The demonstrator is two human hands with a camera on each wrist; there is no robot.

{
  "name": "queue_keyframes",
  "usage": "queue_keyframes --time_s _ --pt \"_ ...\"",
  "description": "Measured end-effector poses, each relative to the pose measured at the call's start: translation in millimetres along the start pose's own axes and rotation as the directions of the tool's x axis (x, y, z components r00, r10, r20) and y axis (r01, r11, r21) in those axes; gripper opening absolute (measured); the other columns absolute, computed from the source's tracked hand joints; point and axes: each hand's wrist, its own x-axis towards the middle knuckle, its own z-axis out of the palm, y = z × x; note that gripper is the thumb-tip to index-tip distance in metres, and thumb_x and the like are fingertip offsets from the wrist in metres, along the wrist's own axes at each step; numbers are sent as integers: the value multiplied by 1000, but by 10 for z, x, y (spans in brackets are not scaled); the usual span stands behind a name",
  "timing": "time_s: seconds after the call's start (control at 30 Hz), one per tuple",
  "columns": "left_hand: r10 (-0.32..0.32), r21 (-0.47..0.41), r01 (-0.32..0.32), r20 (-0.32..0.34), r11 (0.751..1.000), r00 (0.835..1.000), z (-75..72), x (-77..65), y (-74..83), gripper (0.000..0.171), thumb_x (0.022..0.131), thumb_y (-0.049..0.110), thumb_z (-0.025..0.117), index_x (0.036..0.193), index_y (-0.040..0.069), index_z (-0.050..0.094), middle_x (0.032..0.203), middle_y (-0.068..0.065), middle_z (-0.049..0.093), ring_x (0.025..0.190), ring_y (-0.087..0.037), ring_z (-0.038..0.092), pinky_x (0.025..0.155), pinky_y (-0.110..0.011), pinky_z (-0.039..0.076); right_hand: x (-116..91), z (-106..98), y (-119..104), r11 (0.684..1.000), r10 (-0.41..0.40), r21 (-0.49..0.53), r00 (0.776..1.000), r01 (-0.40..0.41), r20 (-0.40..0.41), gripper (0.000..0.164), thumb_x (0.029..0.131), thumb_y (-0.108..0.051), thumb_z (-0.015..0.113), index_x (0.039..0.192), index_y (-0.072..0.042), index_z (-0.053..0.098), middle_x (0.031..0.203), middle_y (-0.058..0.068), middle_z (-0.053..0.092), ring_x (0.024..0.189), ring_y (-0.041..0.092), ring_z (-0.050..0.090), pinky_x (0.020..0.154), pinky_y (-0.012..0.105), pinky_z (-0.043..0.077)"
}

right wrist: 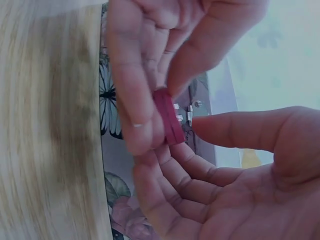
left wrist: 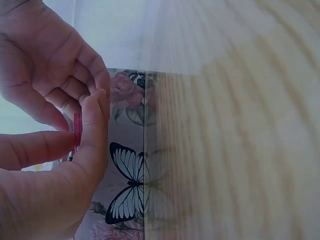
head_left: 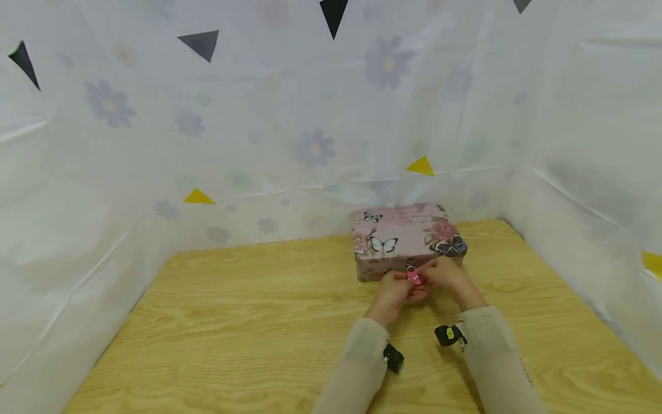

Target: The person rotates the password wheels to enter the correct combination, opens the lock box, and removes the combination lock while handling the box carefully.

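A pink box (head_left: pixel 395 233) printed with butterflies and roses stands with its lid down near the table's back edge. At its front clasp is a small pink padlock (head_left: pixel 415 277) with a metal shackle (head_left: pixel 411 268). My left hand (head_left: pixel 393 293) pinches the padlock body between thumb and index finger. From the right, my right hand (head_left: pixel 449 279) has its thumb and curled fingertips at the padlock's other side. In the right wrist view, small silvery parts show on the face of the padlock (right wrist: pixel 169 117). Whether the shackle is locked cannot be seen.
The box rests on a wood-grain table (head_left: pixel 248 322). Behind it hangs a white flowered sheet (head_left: pixel 289 115) with black and yellow triangles, and pale sheeting (head_left: pixel 595 172) closes off the right side. Black straps (head_left: pixel 447 335) sit at both wrists.
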Motion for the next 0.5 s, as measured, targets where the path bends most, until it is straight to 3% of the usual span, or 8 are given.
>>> queue_keyframes --time_s 0.23,0.5 --pt "8 14 -8 -12 1000 1000 -23 -26 16 17 92 -10 52 109 -10 50 88 -25 66 76 -25 68 74 -36 59 39 40 -1 997 37 69 999 -38 19 31 95 -6 49 108 20 58 95 19 65 80 17 60 74 36 55" --pt "7 -6 -7 -25 1000 1000 -40 -30 -2 17 91 -11 54 107 -8 49 90 -23 64 82 -32 69 75 -38 58 62 58 49 995 37 90 998 -41 49 34 94 -8 48 112 20 56 97 17 64 79 13 60 70 30 55"
